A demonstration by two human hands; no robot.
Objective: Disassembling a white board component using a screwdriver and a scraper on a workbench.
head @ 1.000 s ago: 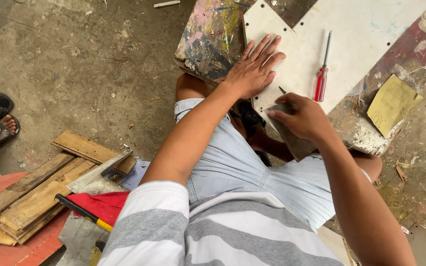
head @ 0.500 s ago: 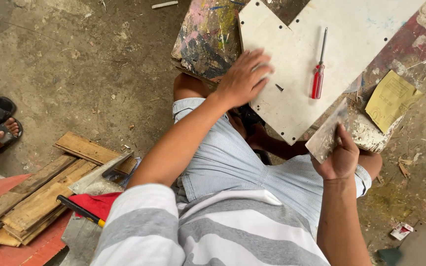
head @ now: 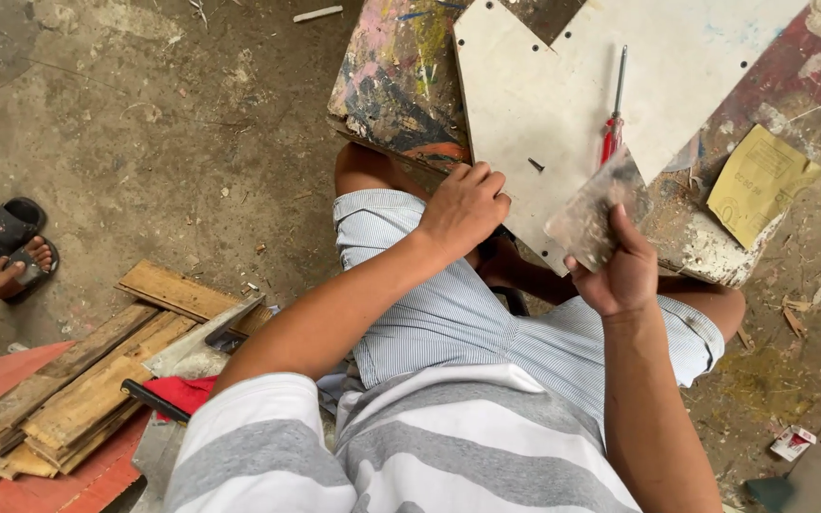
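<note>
Right of centre, our right hand [head: 624,275] pinches a worn sandpaper sheet [head: 593,211], light and floppy, best gripped folded, while our left hand [head: 465,204] rests curled on the white panel's [head: 544,104] edge.

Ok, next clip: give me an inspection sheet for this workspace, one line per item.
Surface: paint-smeared work board propped across the person's knees, over a dusty concrete floor.
Job's things: white panel lying on the board; worn sandpaper sheet raised off it.
Clutter: red-handled screwdriver and a small screw on the panel; yellow sandpaper sheet at the board's edge; wood planks stacked on the floor.
Hands: left hand rests loosely curled on the panel's edge; right hand grips the worn sandpaper.
Cables: nothing seen.
Surroundings: another person's sandalled foot at frame left.
</note>
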